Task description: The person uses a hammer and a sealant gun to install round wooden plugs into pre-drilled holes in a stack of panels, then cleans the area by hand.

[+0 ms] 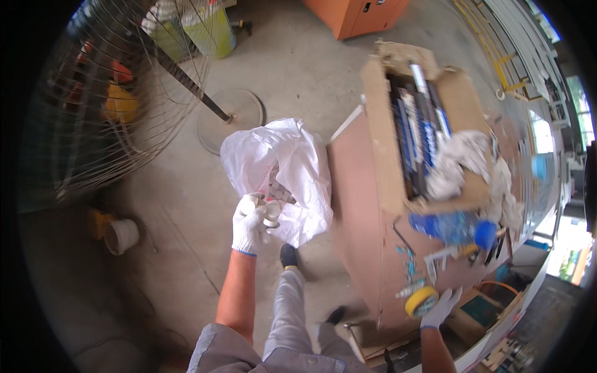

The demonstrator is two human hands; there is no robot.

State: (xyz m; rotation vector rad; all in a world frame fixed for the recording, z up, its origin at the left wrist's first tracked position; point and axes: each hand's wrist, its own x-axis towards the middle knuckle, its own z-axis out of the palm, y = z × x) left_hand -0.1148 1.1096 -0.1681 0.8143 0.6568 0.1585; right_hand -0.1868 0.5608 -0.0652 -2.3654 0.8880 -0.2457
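left hand (249,224): my gloved fingers clamped on small white fittings (272,212), at the mouth of the white bag (292,168) on the floor.
right hand (440,309): resting on the yellow tape roll (421,301) at the tabletop (357,205) edge; grip unclear.
relation: bag lies just ahead-right of my left hand, well apart from the right.
nearer: left.

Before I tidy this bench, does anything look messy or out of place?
Yes. Crumpled white rags spill over the torn cardboard box of tubes, and small tools lie scattered on the brown tabletop near the yellow tape roll under the right hand.
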